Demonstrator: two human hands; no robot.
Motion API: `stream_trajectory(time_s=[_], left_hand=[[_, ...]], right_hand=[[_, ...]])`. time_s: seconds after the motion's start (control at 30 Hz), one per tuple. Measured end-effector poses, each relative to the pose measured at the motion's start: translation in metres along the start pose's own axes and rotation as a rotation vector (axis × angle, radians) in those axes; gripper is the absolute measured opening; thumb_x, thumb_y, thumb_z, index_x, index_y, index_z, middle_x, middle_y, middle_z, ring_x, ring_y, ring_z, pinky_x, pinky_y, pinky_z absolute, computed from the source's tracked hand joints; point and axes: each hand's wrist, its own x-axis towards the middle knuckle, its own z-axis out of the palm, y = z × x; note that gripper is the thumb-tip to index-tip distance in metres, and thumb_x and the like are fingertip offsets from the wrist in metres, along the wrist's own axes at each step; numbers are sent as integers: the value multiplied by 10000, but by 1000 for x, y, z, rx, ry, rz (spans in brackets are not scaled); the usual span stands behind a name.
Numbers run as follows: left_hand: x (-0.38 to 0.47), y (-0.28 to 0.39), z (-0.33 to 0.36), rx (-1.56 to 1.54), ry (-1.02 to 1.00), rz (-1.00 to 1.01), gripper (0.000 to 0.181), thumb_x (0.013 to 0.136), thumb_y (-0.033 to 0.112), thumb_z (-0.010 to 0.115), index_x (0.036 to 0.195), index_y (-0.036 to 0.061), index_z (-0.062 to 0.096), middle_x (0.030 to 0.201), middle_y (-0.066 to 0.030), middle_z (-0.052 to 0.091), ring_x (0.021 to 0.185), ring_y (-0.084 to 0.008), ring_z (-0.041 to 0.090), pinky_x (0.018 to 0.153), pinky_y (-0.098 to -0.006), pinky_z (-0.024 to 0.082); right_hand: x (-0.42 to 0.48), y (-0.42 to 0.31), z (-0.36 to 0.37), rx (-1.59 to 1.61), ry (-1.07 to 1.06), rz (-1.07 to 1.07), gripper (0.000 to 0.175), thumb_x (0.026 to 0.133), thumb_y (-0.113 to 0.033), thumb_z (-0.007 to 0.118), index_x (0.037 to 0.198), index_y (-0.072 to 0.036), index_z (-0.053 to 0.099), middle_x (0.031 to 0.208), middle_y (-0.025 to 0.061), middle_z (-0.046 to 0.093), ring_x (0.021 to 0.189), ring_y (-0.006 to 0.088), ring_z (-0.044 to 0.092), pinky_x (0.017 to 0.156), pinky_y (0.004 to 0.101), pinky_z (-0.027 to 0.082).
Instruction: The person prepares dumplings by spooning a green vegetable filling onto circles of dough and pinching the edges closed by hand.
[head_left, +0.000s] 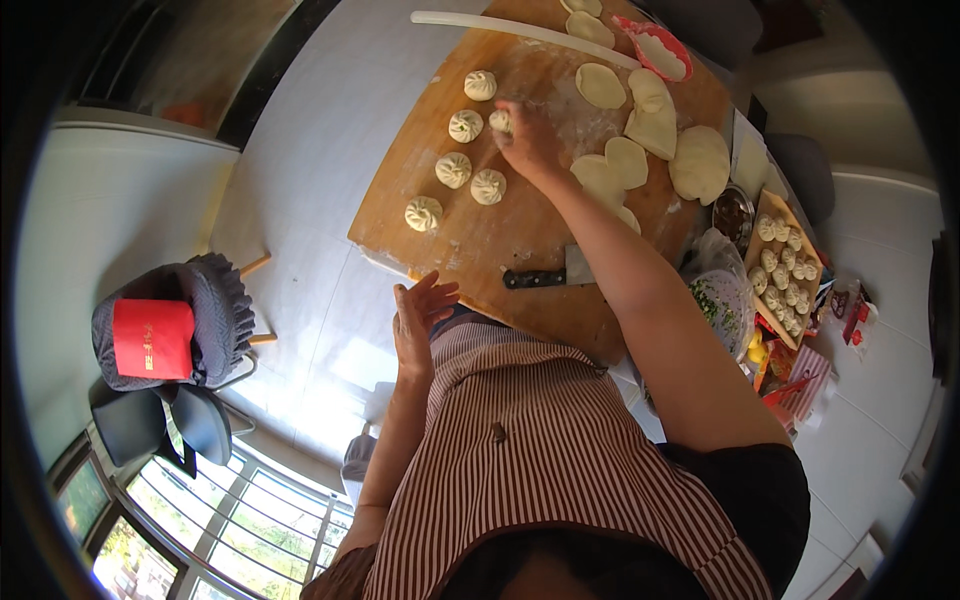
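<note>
My right hand (531, 142) reaches across the wooden board and has its fingers around a pleated bun (501, 121), low over or at the board's surface; I cannot tell whether the bun rests on it. Several more pleated buns (453, 170) sit at the board's left side. By the near left edge, my left hand (424, 304) is raised with its fingers apart and nothing in it. Flat dough rounds (600, 85) lie on the right half, near a larger lump of dough (700, 165). A cleaver with a black handle (534, 279) lies close to me, its blade partly behind my right forearm.
A long white rod (517, 31) crosses the far end of the floured board (405, 180), near a red bag of flour (660, 54). To the right stand a bowl of chopped green filling (716, 304) and a wooden tray (763, 289) of small buns. A cushioned chair (217, 315) stands left.
</note>
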Motion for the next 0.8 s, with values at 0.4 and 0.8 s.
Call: stream_trajectory(time_s=[0.4,0.8], left_hand=[[8,-14,-3,-51,59,-12,634,1065,499,310,1329,-26,550,1027,-127,693,837,-168,637,735,-280,490],[-7,-14,-1,-30,50,-10,369,1048,267,500,1287,0,584,971,-86,686,764,-95,598,706,-229,484]], right_hand=[[52,142,-55,-556,-62,306,271,865,-209,593,1030,-1,651,1028,219,667,995,379,634,878,465,502],[59,171,-63,-418,-159,563,247,865,-235,598,998,-38,665,1027,184,697,946,335,682,827,429,543]])
